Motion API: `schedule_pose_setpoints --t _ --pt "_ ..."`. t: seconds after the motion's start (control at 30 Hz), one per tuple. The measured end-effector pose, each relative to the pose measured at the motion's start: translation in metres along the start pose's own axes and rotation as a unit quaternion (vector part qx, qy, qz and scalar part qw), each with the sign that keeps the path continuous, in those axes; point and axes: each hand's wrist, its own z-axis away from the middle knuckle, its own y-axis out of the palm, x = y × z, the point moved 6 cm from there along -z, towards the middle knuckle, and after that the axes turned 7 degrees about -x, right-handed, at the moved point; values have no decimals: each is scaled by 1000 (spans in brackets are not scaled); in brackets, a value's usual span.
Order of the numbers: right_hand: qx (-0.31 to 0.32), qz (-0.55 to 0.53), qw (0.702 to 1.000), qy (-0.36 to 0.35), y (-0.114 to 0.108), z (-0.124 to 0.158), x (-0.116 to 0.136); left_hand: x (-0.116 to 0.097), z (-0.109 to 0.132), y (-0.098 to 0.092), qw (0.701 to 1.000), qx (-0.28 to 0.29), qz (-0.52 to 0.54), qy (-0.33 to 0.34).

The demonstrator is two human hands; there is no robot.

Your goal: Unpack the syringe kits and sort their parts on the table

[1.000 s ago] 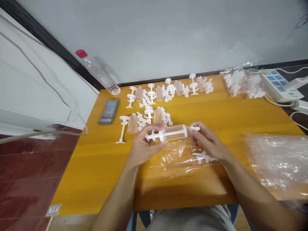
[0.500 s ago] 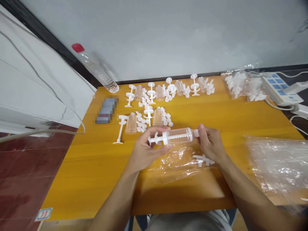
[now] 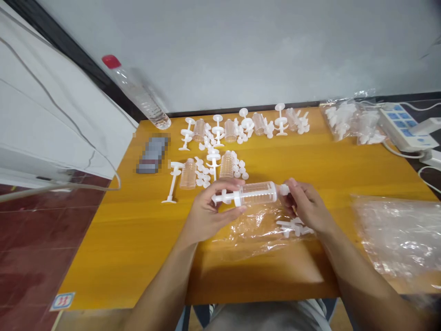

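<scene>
1. Watch the white tip (image 3: 284,189), three o'clock: the right hand's (image 3: 306,200) fingers pinch it, and a skewed tug could pop it loose.
2. Left hand (image 3: 206,209), nine o'clock, fingers pinching the white collar (image 3: 237,198); a slack grip might drop everything onto the bag (image 3: 255,225) at six.
3. What a barrel (image 3: 260,193)! Clear, ribbed, nearly level above the desk (image 3: 144,257), white plunger (image 3: 223,197) poking out towards nine.

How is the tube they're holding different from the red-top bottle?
The left hand holds the clear tube, but no hand touches the bottle. The tube has a white collar; the bottle has a red cap. The bottle looks longer than the tube. Both are see-through.
</scene>
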Motion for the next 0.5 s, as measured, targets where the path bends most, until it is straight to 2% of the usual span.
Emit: schedule_pose_setpoints --t 0.07,0.1,0.23,0.37,0.43,0.5 --pt "2 7 1000 8 1 0 0 -7 1 1 999 12 -8 33" --pt "-2 10 1000 7 2 -1 -1 -6 2 1 1000 11 -8 21" --pt "-28 49 997 -48 0 -1 -1 12 2 -2 991 -31 20 -130" --pt "-17 125 978 -166 1 1 8 30 3 -2 951 -67 92 -286" --pt "0 151 967 -204 3 2 12 35 3 -1 933 -68 108 -336" --pt "17 156 966 -207 5 3 13 37 2 -3 925 -68 113 -357"
